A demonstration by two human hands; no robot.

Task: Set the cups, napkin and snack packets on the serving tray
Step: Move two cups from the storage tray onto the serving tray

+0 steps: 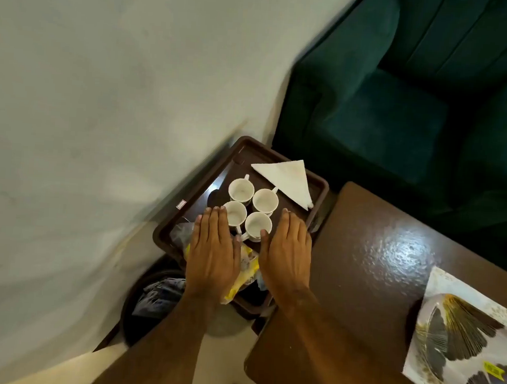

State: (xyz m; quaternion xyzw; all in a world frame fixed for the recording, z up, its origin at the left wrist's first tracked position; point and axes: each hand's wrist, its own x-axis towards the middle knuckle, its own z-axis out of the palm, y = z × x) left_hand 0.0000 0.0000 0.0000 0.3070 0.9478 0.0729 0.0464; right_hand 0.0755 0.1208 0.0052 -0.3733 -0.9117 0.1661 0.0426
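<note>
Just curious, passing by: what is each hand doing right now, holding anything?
Left hand: open, flat, palm down over the snack packets, gripping nothing.
Right hand: open, flat beside the cups, holding nothing.

A single head-worn wide-angle view looks steeply down from close above the serving tray (165,230), its frame tilted, the brown table (370,260) at right and green sofa (403,97) beyond.

Home living rm: green sofa (402,106), glossy brown coffee table (370,260), plain wall (103,91), tea tray (243,152) w/ cups.
</note>
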